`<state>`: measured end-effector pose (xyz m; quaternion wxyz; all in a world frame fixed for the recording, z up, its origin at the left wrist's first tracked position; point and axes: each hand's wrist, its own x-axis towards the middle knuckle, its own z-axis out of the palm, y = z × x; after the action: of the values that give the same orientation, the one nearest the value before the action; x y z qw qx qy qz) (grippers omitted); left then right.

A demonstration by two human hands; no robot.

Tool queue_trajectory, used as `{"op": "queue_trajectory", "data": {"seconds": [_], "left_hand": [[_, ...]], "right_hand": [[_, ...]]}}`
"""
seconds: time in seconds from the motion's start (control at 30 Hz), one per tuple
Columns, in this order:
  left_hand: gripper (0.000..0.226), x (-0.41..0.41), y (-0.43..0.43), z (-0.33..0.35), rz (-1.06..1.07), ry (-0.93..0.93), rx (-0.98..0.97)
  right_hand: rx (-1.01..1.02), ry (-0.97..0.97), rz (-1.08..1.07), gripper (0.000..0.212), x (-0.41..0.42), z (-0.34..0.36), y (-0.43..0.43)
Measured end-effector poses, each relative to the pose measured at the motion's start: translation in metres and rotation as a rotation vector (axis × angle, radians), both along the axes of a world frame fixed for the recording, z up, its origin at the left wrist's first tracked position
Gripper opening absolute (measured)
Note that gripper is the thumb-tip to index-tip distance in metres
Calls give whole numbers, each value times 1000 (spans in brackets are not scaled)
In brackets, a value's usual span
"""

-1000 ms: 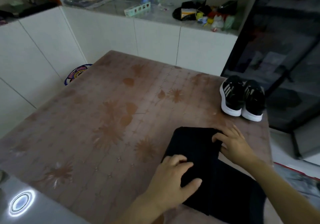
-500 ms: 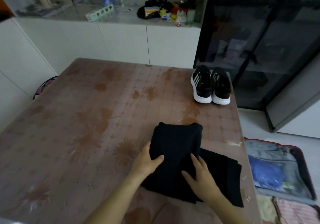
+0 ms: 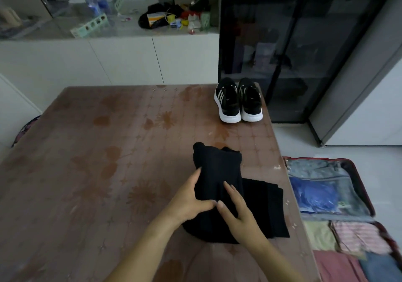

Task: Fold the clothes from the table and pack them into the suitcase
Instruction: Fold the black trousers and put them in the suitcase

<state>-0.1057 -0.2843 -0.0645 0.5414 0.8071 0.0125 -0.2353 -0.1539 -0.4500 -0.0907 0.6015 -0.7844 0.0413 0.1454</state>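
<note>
A brown table [image 3: 87,173] with a faded flower pattern fills the left and middle of the frame. Behind it, at the upper left, a white counter [image 3: 130,29] carries two water bottles [image 3: 95,1] and a clutter of small items.

Just right of centre, in the lower half, a black garment [image 3: 217,173] lies on the table near its right edge. It is plain and dark, with no print to be seen. A narrow folded layer runs away from the person, its far end bunched and rounded, and it sits on a wider, flatter layer that sticks out to the right with straight edges.

The left hand [image 3: 191,201] holds the garment's left edge, thumb laid over the cloth and fingers along its side. The right hand [image 3: 239,214] rests flat on top with straight fingers, its thumb tip touching the left thumb.

Farther back, at the table's far right corner, stands a pair of black shoes [image 3: 228,101] with white soles, before a dark glass cabinet [image 3: 282,42].

At the lower right an open suitcase [image 3: 361,186] lies on the floor, holding folded clothes in blue, pink and pale green.
</note>
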Motion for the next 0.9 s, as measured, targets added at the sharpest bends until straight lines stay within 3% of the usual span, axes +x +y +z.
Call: {"op": "queue_trajectory", "data": {"seconds": [0.17, 0.3, 0.4, 0.53, 0.63, 0.8, 0.9], "left_hand": [[110, -16, -36, 17, -223, -100, -13], [124, -26, -63, 15, -354, -117, -15], [114, -21, -80, 4, -364, -223, 81], [79, -5, -105, -25, -389, -337, 447], [55, 0, -129, -36, -369, -325, 586], [50, 8, -157, -36, -433, -449, 768], [51, 25, -161, -36, -442, -539, 828]], "right_hand": [[306, 47, -115, 62, -4, 17, -22], [344, 46, -235, 66, -9, 13, -54], [324, 64, -317, 62, -14, 7, -76], [203, 59, -337, 59, -14, -5, -94], [43, 82, -380, 56, -14, -18, -103], [-282, -26, -403, 51, -18, -21, -111], [-323, -15, -334, 61, -24, -23, -106]]}}
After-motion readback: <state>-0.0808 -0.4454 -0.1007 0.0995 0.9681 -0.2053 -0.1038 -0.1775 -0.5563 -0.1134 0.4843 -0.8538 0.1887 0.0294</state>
